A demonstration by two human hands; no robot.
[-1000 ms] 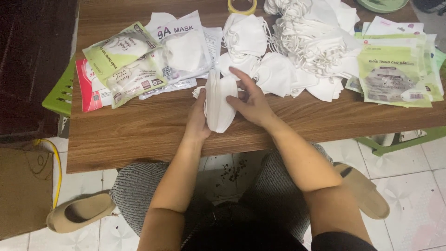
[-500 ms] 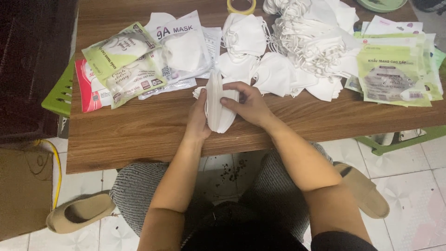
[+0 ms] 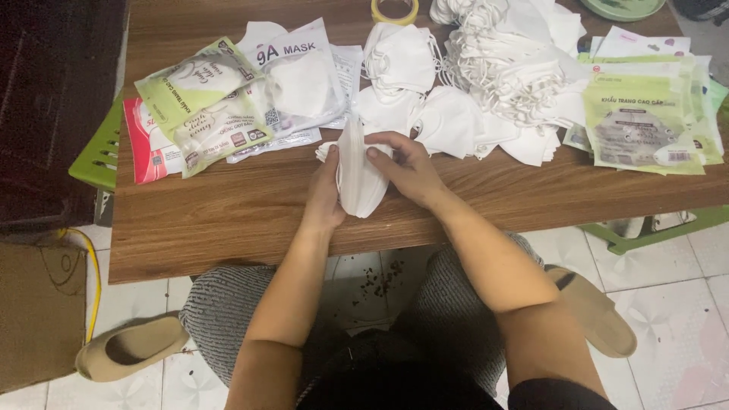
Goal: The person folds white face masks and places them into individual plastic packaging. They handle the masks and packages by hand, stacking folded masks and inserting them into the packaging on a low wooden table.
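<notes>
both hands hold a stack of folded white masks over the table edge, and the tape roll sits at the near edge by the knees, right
Not quite. The head view shows the left hand and right hand holding the masks over the table, but the tape roll sits at the far edge, not by the knees.

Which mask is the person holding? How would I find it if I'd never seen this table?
Look at the near edge of the wooden table, in the middle, where the left hand and right hand meet. The folded white mask sits pressed between them. Unlike the loose white masks piled behind, it stands on edge, folded flat.
</notes>
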